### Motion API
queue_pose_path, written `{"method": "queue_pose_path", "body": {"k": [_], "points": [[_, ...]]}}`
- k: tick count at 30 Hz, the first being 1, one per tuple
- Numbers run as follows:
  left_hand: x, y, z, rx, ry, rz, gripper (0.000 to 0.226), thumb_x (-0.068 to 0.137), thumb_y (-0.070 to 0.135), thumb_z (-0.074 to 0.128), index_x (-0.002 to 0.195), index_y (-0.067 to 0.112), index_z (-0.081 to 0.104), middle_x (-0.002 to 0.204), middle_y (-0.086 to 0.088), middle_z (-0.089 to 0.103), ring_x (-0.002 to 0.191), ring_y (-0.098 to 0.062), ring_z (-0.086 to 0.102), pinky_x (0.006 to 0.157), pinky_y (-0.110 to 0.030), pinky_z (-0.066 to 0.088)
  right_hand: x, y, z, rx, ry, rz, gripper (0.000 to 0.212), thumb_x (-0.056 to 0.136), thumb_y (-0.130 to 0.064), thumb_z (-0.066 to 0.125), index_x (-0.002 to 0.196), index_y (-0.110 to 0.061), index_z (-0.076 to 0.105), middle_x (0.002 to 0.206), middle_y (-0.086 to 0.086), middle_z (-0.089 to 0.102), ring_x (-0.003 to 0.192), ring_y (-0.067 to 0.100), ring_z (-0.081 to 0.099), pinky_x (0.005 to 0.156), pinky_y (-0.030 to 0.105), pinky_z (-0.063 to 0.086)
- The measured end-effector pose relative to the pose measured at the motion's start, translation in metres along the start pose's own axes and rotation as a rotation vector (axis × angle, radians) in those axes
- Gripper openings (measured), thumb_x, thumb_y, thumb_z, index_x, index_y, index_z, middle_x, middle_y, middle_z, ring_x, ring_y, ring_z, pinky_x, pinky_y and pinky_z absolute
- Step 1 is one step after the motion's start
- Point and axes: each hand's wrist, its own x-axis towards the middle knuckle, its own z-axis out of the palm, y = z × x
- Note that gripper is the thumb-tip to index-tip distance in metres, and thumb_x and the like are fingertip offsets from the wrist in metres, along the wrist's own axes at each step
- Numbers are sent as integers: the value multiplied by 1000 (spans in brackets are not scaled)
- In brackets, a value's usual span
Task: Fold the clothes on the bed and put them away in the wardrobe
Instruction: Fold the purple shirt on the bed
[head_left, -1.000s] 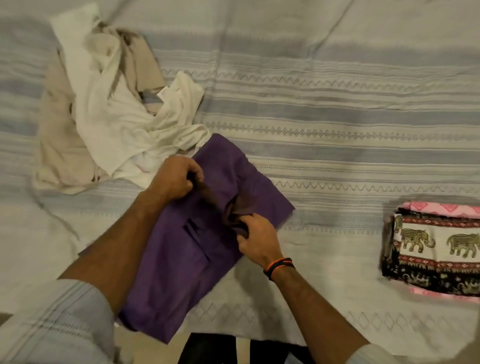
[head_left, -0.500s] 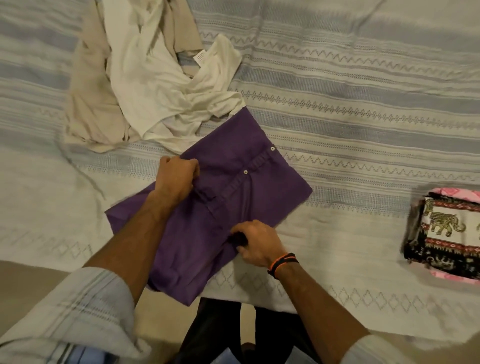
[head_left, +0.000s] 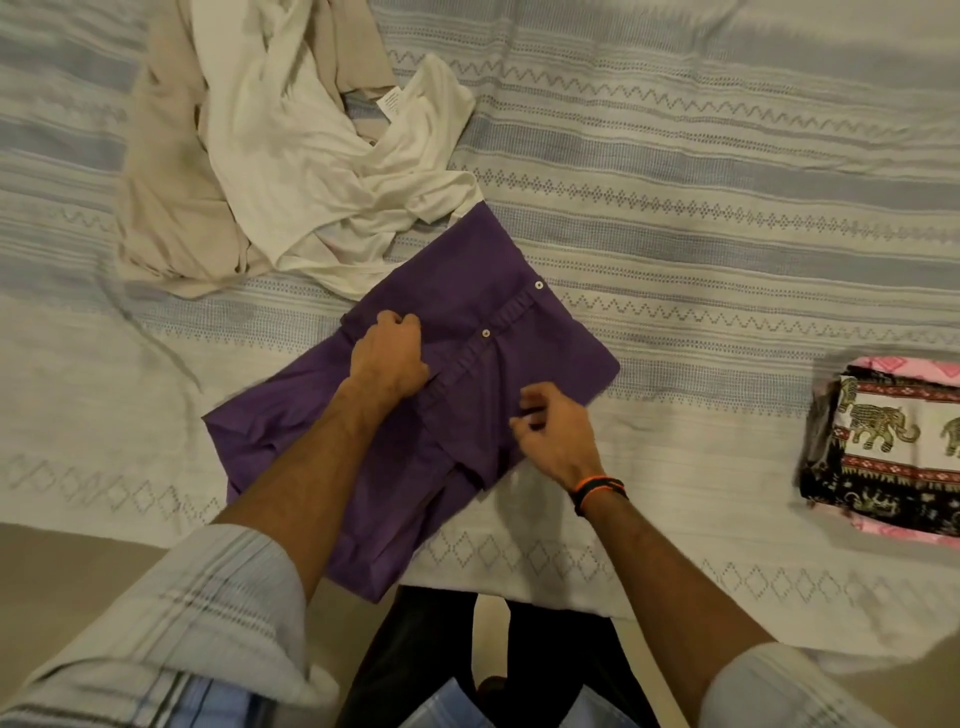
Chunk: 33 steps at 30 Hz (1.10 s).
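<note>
Your purple shirt (head_left: 483, 332) lies partly folded near the edge of the bed (head_left: 727, 218), right in front of you, with two buttons showing on its front strip. Your left hand (head_left: 388, 358) rests on the shirt with its fingers curled in; it looks like they bunch a bit of the cloth, but you cannot tell for sure. Your right hand (head_left: 556, 441) is over the near side of the shirt, fingers bent loosely, holding nothing, and a wristband (head_left: 597, 491) sits on that wrist. A messy pile of white and tan clothes (head_left: 270, 156) lies just past the shirt, touching its far corner. A folded elephant cloth (head_left: 893, 447) sits well off to your right.
</note>
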Motion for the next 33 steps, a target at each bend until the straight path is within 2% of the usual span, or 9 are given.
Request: {"method": "queue_pose_path", "body": {"k": [2, 4, 8, 15, 19, 22, 24, 26, 33], "points": [[8, 8, -10, -22, 92, 31, 37, 88, 13, 59, 124, 8, 55, 131, -17, 48, 111, -35, 56, 90, -45, 47, 10, 0, -12, 11, 138, -5, 36, 81, -14, 72, 115, -12, 62, 101, -1, 66, 82, 16, 65, 86, 40, 56], [21, 19, -19, -57, 146, 76, 33, 88, 13, 59, 121, 9, 55, 127, -16, 50, 110, -34, 56, 89, -44, 46, 21, 1, -23, -47, 236, -46, 38, 80, -13, 72, 116, -11, 61, 108, 4, 63, 94, 21, 63, 90, 41, 53], [54, 51, -35, -87, 187, 198, 43, 86, 9, 61, 128, 11, 52, 132, -12, 48, 114, -30, 54, 93, -42, 47, 45, 6, -44, -211, 349, -88, 47, 75, -17, 75, 119, -7, 59, 117, 11, 56, 107, 28, 54, 94, 38, 46], [105, 90, -48, 227, 170, 413, 76, 73, 2, 74, 141, 12, 41, 151, -12, 30, 128, -35, 41, 102, -46, 45, 73, 17, -54, -267, 159, 39, 69, 75, -34, 79, 134, -12, 51, 130, 9, 55, 121, 30, 51, 105, 49, 40], [123, 100, -50, 411, 113, 453, 61, 80, 6, 70, 136, 16, 46, 144, -12, 40, 126, -35, 42, 101, -46, 43, 82, 20, -57, -239, 115, 85, 59, 73, -38, 81, 123, -16, 58, 118, 6, 60, 111, 27, 56, 100, 49, 44], [126, 102, -53, 471, 135, 427, 44, 86, 9, 65, 127, 15, 53, 132, -15, 50, 120, -35, 45, 96, -45, 41, 87, 19, -62, -254, 54, 114, 35, 72, -39, 80, 97, -18, 68, 95, 3, 67, 92, 27, 62, 87, 46, 51], [124, 102, -56, 497, 151, 413, 35, 87, 11, 64, 121, 14, 58, 126, -15, 55, 117, -34, 47, 94, -43, 41, 88, 17, -65, -254, 39, 103, 24, 71, -36, 80, 75, -20, 63, 80, 3, 65, 80, 27, 62, 74, 39, 52], [119, 99, -59, 511, 174, 408, 30, 87, 13, 64, 117, 14, 62, 120, -15, 58, 113, -34, 49, 91, -42, 42, 85, 13, -68, -237, 51, 73, 33, 70, -29, 80, 60, -22, 49, 69, 1, 58, 73, 26, 59, 63, 31, 43], [75, 78, -75, 419, 277, 387, 27, 82, 6, 63, 107, 15, 69, 118, -8, 62, 109, -31, 51, 91, -42, 43, 53, -8, -66, -191, 85, -28, 18, 69, -23, 72, 72, -21, 55, 64, -7, 58, 65, 17, 55, 57, 27, 35]]}}
